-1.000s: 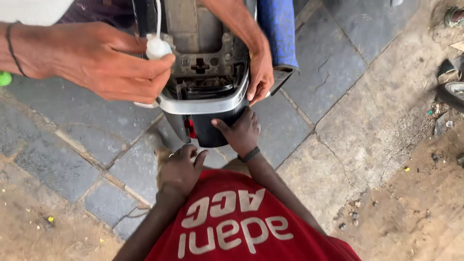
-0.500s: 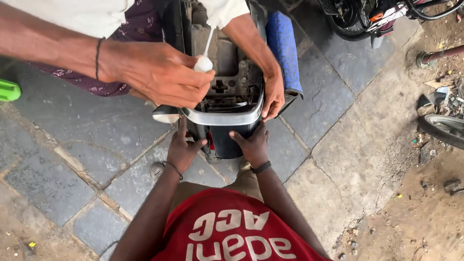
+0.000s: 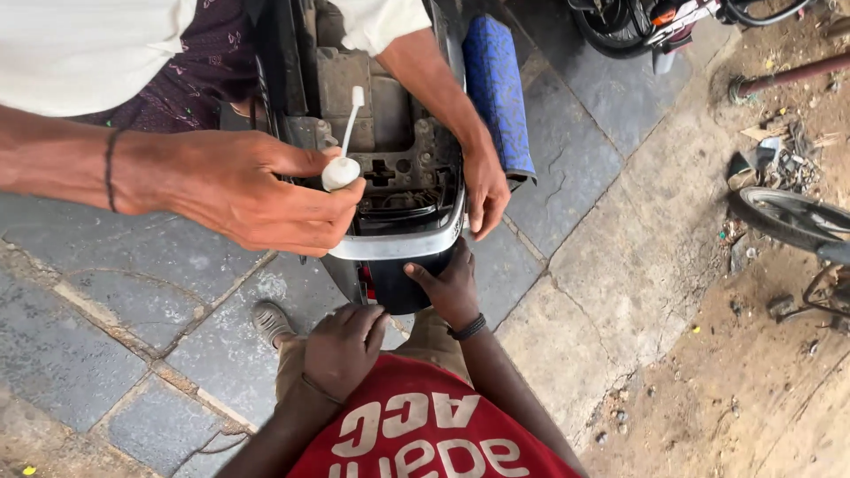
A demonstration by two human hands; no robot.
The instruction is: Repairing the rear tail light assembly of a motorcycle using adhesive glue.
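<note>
I squat behind a scooter with its seat lifted and the compartment [image 3: 390, 133] exposed. My right hand [image 3: 452, 288], with a black wristband, grips the dark tail panel [image 3: 394, 292] under the silver rim [image 3: 398, 243]. My left hand [image 3: 341, 350] is curled with nothing in it, just below the panel near my knee. Across from me a person in a white shirt holds a small white bottle [image 3: 340, 173] with a long nozzle in one hand [image 3: 257, 190]. That person's other hand [image 3: 485, 190] rests on the scooter's side edge.
The raised blue seat [image 3: 496, 88] leans beside the compartment. My shoe [image 3: 270, 320] stands on grey paving stones [image 3: 80, 327]. A wheel [image 3: 788, 217] lies at the right on dirt, and part of a motorcycle [image 3: 637, 22] shows at the top right.
My left hand has come off the tail panel and dropped lower, curled. My right hand stays on the panel. The other person's hand with the white bottle has shifted over the compartment.
</note>
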